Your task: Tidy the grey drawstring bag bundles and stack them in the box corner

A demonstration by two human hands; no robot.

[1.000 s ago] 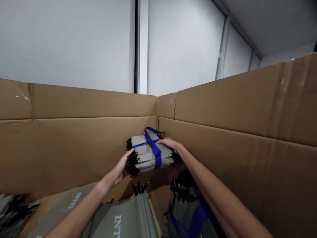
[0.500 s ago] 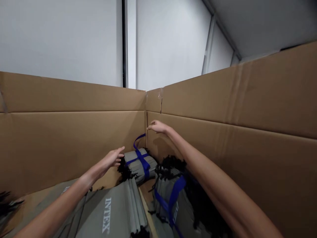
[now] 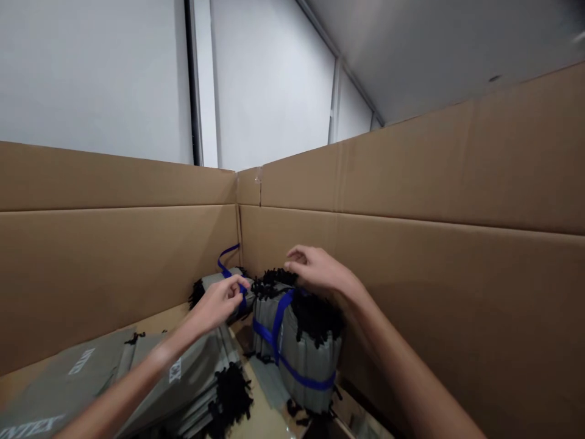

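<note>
My left hand (image 3: 217, 303) is pinched on the blue strap (image 3: 228, 269) of a strapped grey bundle (image 3: 219, 281), which lies low in the cardboard corner, partly hidden behind that hand. My right hand (image 3: 317, 271) hangs curled just over the black fringe of a second grey bundle (image 3: 306, 360). That bundle stands on end, tied with a blue strap (image 3: 274, 323). I cannot tell whether those fingers touch the fringe. Below my left forearm lies a stack of grey INTEX-printed folded pieces (image 3: 68, 372) with black fringed ends.
Tall brown cardboard walls (image 3: 114, 262) meet in a corner and surround the bundles on the left and right. Beyond their top edges stand white walls. A cardboard floor (image 3: 260, 396) with scattered black bits lies under the stacks.
The strapped bundle has gone from both hands to the corner. My left hand has returned to its strap, and my right hand has dropped over the upright bundle. The view has turned right.
</note>
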